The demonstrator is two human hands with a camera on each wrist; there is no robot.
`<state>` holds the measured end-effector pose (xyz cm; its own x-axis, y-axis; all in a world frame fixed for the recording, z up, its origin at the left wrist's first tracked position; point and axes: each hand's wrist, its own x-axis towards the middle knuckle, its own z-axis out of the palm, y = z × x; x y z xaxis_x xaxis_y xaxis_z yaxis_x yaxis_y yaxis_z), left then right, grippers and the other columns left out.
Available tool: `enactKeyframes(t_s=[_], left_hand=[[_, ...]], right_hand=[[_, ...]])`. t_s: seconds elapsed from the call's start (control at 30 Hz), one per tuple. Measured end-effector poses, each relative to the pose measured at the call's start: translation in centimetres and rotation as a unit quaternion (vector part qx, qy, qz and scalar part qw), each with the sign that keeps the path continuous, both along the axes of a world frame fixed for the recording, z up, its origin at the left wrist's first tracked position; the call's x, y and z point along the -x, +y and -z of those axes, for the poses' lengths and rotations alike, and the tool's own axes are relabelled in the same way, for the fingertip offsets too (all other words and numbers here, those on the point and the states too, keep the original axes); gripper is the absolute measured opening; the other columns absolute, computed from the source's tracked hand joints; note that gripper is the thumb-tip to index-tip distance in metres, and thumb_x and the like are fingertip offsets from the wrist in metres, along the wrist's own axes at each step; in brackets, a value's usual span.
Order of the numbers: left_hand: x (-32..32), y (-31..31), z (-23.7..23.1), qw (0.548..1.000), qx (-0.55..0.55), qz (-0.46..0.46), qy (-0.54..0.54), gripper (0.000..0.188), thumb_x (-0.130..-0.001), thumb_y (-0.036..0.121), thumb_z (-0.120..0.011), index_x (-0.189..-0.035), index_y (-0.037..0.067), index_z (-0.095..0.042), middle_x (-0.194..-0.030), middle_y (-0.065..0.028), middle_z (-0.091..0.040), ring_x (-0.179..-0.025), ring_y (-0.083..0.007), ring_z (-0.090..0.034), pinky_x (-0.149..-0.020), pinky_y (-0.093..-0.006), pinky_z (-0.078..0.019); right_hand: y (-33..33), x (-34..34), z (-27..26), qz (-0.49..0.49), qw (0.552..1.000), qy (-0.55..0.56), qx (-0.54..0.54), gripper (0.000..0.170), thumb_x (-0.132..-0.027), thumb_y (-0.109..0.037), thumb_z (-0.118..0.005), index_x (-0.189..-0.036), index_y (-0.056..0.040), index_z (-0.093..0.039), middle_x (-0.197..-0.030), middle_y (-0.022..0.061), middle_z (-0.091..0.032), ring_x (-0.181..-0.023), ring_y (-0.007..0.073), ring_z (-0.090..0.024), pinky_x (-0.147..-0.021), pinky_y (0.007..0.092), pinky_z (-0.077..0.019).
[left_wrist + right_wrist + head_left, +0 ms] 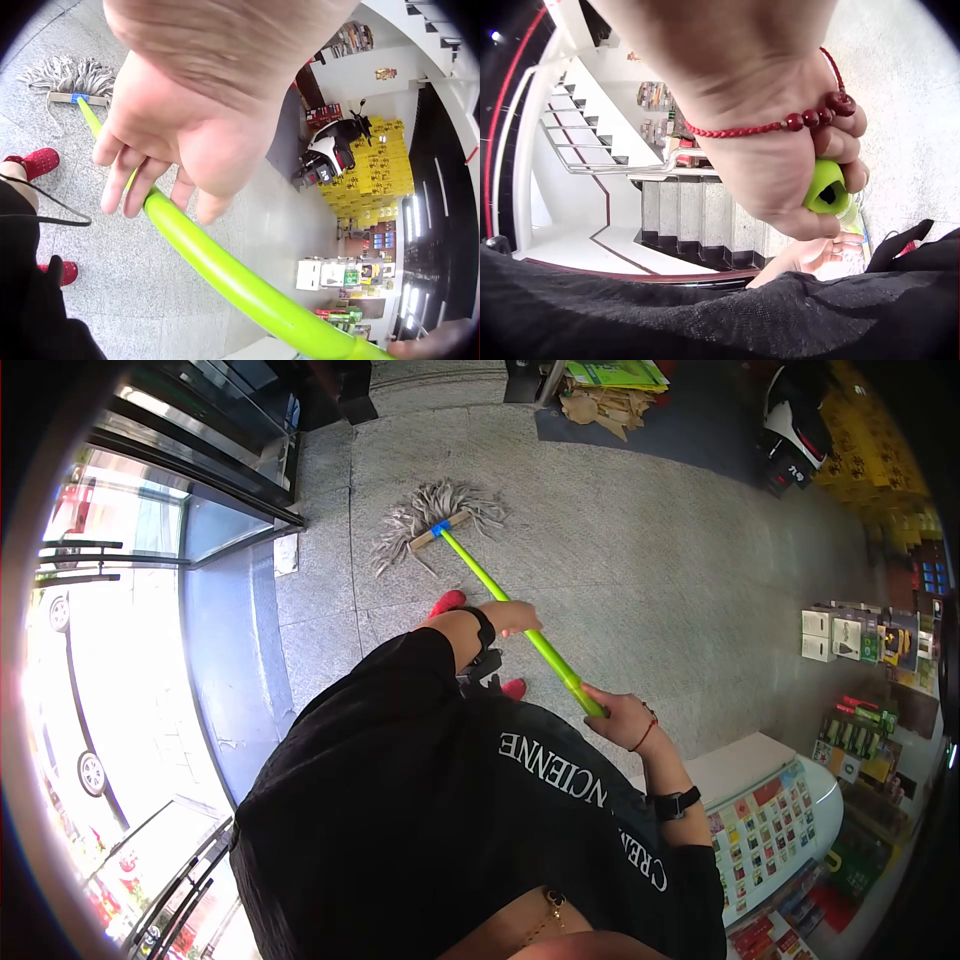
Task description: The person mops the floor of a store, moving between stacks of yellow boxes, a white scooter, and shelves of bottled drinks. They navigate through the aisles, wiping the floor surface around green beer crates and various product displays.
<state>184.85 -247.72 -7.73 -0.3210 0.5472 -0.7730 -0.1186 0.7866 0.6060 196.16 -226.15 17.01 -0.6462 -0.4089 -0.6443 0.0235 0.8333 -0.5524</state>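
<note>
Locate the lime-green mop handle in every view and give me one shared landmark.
Head: the mop handle slants from upper centre to right of centre.
Left wrist: the mop handle runs from upper left to lower right.
Right wrist: the mop handle shows its hollow end, right of centre.
Shared landmark: the left hand.

A black-and-white scooter (pixel 324 148) stands near stacked yellow boxes (pixel 384 174).

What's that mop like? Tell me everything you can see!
The mop has shaggy grey strings spread on the floor, a wooden-looking bar, a blue piece and a green, plastic-looking handle with a hollow top end. It slants up: the right hand grips it near the top, the left hand touches it lower down.
</note>
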Motion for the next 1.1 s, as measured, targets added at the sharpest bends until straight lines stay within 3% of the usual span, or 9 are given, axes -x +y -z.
enactKeyframes(t_s=[0.13,0.23,0.33,0.4,0.5,0.57,0.63,0.8,1.1], left_hand=[[4.9,-7.0,4.3,0.999,0.005,-0.021,0.043,0.043,-0.082,0.037,-0.044,-0.071,-0.003,-0.057,-0.064,-0.0133,-0.056,-0.054,-0.0227,-0.058,-0.051,-0.0373,-0.0465],[9.6,-13.1,6.6,0.981,-0.077,0.075,0.161,0.039,-0.083,0.033,-0.042,-0.074,-0.002,-0.057,-0.065,-0.0132,-0.056,-0.054,-0.023,-0.058,-0.05,-0.0378,-0.0466],[14.2,-19.0,3.5,0.992,-0.033,-0.027,0.117,0.037,-0.084,0.03,-0.041,-0.076,-0.002,-0.058,-0.066,-0.013,-0.057,-0.055,-0.0236,-0.058,-0.051,-0.0382,-0.0469],[17.2,-22.6,1.7,0.979,0.027,-0.194,0.052,0.033,-0.081,0.03,-0.051,-0.099,0.003,-0.057,-0.066,-0.0128,-0.056,-0.055,-0.0247,-0.06,-0.049,-0.036,-0.0489],[19.4,-26.4,1.8,0.948,0.081,-0.297,0.081,0.041,-0.077,0.037,-0.055,-0.1,0.004,-0.057,-0.068,-0.0136,-0.057,-0.052,-0.0245,-0.059,-0.047,-0.0361,-0.0479],[20.1,-27.7,1.3,0.94,0.09,-0.32,0.081,0.044,-0.076,0.04,-0.057,-0.1,0.003,-0.057,-0.071,-0.0133,-0.059,-0.052,-0.0237,-0.058,-0.047,-0.0359,-0.0479],[20.2,-28.6,1.7,0.931,0.096,-0.343,0.082,0.047,-0.074,0.042,-0.058,-0.099,0.002,-0.057,-0.073,-0.0131,-0.06,-0.052,-0.0229,-0.058,-0.047,-0.0357,-0.0478],[20.2,-28.1,2.5,0.873,0.046,-0.486,0.008,0.042,-0.072,0.04,-0.062,-0.085,0.0,-0.06,-0.073,-0.0109,-0.061,-0.053,-0.0191,-0.06,-0.048,-0.0319,-0.049],[18.5,-26.5,-1.2,0.85,0.035,-0.515,-0.107,0.036,-0.072,0.037,-0.064,-0.077,0.003,-0.059,-0.065,-0.01,-0.061,-0.047,-0.0166,-0.059,-0.035,-0.0301,-0.0376]], right_hand=[[-7.0,5.4,1.8,-0.008,1.0,0.004,0.006,0.054,-0.071,-0.023,-0.061,-0.123,-0.0199,-0.047,-0.072,0.0172,-0.06,-0.067,0.0311,-0.06,-0.063,0.0364,-0.0473],[-12.3,10.6,3.0,-0.015,1.0,0.008,0.012,0.054,-0.071,-0.024,-0.06,-0.123,-0.0177,-0.046,-0.076,0.0177,-0.061,-0.071,0.032,-0.06,-0.065,0.0371,-0.0474],[-17.4,16.3,5.4,-0.012,0.999,0.001,0.047,0.058,-0.071,-0.027,-0.06,-0.125,-0.0138,-0.043,-0.084,0.018,-0.061,-0.078,0.0327,-0.06,-0.069,0.0376,-0.0472],[-20.7,19.6,7.8,0.0,0.996,0.005,0.092,0.061,-0.071,-0.029,-0.06,-0.126,-0.0116,-0.042,-0.089,0.0179,-0.061,-0.082,0.0331,-0.06,-0.072,0.0378,-0.0471],[-25.5,23.0,11.0,0.056,0.996,-0.023,0.069,0.059,-0.071,-0.032,-0.059,-0.121,-0.0043,-0.046,-0.095,0.02,-0.06,-0.089,0.0347,-0.058,-0.077,0.0387,-0.0465],[-27.9,24.2,12.3,0.01,0.995,0.03,-0.095,0.05,-0.072,-0.032,-0.058,-0.11,-0.0012,-0.051,-0.095,0.0226,-0.059,-0.092,0.0359,-0.057,-0.081,0.0409,-0.0455],[-30.3,25.1,11.6,0.013,0.994,0.007,-0.107,0.045,-0.072,-0.032,-0.057,-0.105,-0.001,-0.053,-0.095,0.0239,-0.059,-0.092,0.0364,-0.057,-0.081,0.0416,-0.0453],[-31.7,25.3,10.3,-0.007,0.993,0.008,-0.117,0.04,-0.071,-0.032,-0.058,-0.097,-0.001,-0.056,-0.093,0.0231,-0.059,-0.091,0.0364,-0.057,-0.08,0.0421,-0.0456],[-24.9,21.3,5.6,0.036,0.999,0.016,0.025,0.038,-0.07,-0.033,-0.059,-0.089,-0.0004,-0.056,-0.083,0.0213,-0.06,-0.082,0.0353,-0.058,-0.07,0.0407,-0.0458]])
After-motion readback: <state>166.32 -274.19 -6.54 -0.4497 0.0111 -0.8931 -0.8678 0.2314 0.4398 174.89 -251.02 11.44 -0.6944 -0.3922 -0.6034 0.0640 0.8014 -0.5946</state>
